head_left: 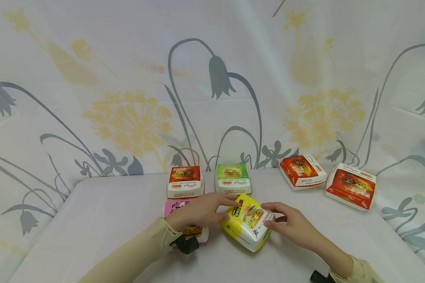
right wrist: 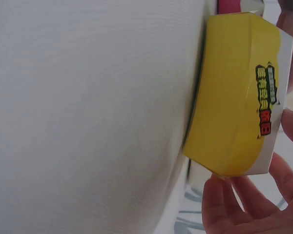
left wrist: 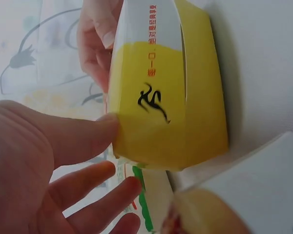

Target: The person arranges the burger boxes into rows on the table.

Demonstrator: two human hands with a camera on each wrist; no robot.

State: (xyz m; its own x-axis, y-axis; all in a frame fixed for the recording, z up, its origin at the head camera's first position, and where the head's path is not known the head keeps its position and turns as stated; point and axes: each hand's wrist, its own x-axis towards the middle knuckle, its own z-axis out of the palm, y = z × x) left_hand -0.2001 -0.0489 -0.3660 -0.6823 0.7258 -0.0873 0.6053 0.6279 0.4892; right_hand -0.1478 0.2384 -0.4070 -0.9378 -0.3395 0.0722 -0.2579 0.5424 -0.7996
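Yellow-and-white cardboard burger box (head_left: pixel 248 223) is at the white-covered table's (head_left: pixel 106 220) six o'clock, askew. The right hand (head_left: pixel 296 227) grasps its three-o'clock corner; the left hand (head_left: pixel 204 209), fingers loosely extended, touches its ten-o'clock side. Light, even pressure should avoid denting.

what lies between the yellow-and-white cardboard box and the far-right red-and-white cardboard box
The right hand, then bare white cloth, in the head view.

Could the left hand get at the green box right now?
Probably yes. The left hand is just in front of the green box, whose top looks free; the yellow box that hand touches sits close but doesn't seem to block it.
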